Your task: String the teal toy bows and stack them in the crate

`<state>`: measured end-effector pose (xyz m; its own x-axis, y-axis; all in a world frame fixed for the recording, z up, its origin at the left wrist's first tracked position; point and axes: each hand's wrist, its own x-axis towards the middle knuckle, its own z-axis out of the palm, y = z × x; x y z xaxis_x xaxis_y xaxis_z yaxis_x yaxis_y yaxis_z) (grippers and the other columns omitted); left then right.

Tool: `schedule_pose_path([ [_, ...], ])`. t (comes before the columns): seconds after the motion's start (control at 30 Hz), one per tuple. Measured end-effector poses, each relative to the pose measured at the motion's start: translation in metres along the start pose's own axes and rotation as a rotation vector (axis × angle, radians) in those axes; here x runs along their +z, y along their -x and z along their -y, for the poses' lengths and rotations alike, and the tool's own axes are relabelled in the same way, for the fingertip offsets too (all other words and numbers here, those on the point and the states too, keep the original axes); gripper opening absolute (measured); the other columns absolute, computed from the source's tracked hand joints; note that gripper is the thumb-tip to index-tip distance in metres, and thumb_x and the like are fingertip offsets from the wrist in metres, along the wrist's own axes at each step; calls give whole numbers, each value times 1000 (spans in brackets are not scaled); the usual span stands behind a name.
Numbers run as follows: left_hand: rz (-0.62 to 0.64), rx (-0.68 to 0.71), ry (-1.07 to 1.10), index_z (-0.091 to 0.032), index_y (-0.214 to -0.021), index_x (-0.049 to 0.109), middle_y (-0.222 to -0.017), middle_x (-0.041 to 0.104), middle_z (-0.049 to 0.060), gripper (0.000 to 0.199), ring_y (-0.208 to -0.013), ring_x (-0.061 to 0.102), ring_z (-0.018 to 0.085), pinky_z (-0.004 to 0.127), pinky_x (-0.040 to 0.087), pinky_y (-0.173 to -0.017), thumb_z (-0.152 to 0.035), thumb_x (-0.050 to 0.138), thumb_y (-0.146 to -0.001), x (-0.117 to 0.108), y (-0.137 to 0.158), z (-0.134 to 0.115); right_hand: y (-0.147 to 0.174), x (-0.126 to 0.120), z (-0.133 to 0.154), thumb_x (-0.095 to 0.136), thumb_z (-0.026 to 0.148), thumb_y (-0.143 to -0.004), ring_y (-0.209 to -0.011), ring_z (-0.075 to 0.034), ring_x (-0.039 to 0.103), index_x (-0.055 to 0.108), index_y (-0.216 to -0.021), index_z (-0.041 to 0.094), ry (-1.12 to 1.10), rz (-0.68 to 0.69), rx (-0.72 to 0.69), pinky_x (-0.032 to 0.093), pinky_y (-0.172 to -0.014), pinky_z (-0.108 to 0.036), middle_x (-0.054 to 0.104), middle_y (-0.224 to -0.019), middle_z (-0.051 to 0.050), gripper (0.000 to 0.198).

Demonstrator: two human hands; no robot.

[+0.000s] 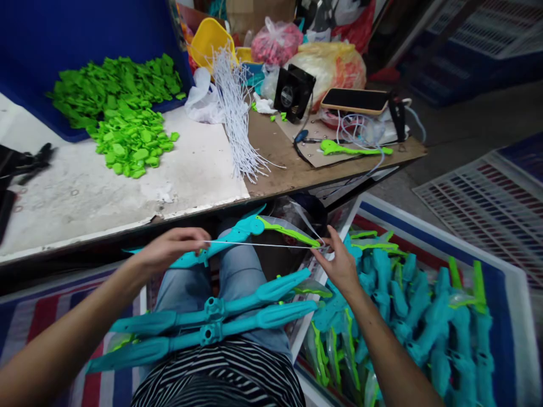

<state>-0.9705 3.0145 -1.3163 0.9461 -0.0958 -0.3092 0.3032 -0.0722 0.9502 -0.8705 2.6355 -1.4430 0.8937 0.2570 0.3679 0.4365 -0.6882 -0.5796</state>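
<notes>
A thin white cord (263,245) runs taut between my two hands, above my lap. My left hand (176,247) pinches one end of it. At the other end, my right hand (339,263) has thumb and fingers closed on the cord at the tip of a lime-green plastic strip (291,230). That strip, with a clear piece along it, joins a long turquoise plastic part (241,230) lying across my knees behind the left hand. Two more turquoise parts (241,304) lie side by side on my thighs, nearer my body.
A bundle of white cords (235,113) hangs toward the table's edge. Green pieces (136,141) spill from a blue bin (80,28). A fan (292,93), a phone (356,100) and a green part (352,148) lie at right. A lined crate (515,294) holds several turquoise parts.
</notes>
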Motion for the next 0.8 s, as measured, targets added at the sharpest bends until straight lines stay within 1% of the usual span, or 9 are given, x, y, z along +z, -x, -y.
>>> schedule_pose_path([
  [0.1,-346,66,286,-18,-55,59,-100,71,8,20,-81,62,20,31,51,-69,-31,73,-62,-47,65,-9,-2,0,2,54,45,-83,-72,-20,61,29,-145,19,2,10,16,52,-67,-34,68,-96,-7,71],
  [0.2,-563,199,487,-20,-52,52,-72,68,3,29,-78,63,21,34,52,-72,-37,75,-57,-49,111,-5,-7,-6,2,53,48,-82,-68,-21,62,28,-145,19,31,38,5,51,-63,-35,68,-93,-7,74],
  [0.3,-564,272,515,-21,-52,55,-55,60,0,33,-70,63,20,36,53,-71,-44,76,-59,-26,131,8,-25,-15,13,52,51,-83,-73,-28,63,45,-134,27,139,44,-125,51,-64,-41,68,-88,-9,58],
  [0.4,-532,232,476,-19,-62,63,-64,67,3,33,-75,66,23,43,52,-78,-49,78,-59,2,132,22,-53,-7,58,50,48,-86,-90,-32,62,59,-117,31,194,-1,-353,49,-77,-46,68,-95,-12,37],
  [0.47,-515,172,481,-17,-68,65,-69,70,5,33,-78,67,24,43,52,-81,-44,81,-58,19,127,28,-64,18,110,47,41,-90,-93,-29,61,61,-113,26,132,90,-541,48,-82,-44,67,-99,-11,31],
  [0.53,-476,119,535,-16,-77,66,-68,71,5,33,-75,68,22,39,52,-78,-38,82,-58,34,122,30,-64,57,168,46,34,-91,-92,-25,60,63,-110,22,57,311,-783,49,-82,-40,67,-98,-11,28],
  [0.6,-411,87,597,-15,-82,67,-67,71,5,36,-71,69,20,34,53,-74,-38,82,-59,43,118,30,-54,101,222,55,28,-87,-96,-26,59,63,-112,18,107,528,-954,48,-83,-39,65,-105,-13,29],
  [0.7,-347,69,661,-13,-72,65,-65,70,6,36,-64,67,17,30,52,-69,-43,82,-59,49,116,28,-39,151,273,63,22,-81,-98,-30,59,54,-129,14,329,728,-967,47,-84,-42,63,-109,-18,50],
  [0.8,-414,103,725,-14,-68,60,-54,63,1,39,-50,59,12,23,47,-54,-47,79,-61,44,119,31,-43,163,283,57,19,-85,-97,-30,61,41,-142,14,436,871,-899,46,-85,-41,65,-107,-17,59],
])
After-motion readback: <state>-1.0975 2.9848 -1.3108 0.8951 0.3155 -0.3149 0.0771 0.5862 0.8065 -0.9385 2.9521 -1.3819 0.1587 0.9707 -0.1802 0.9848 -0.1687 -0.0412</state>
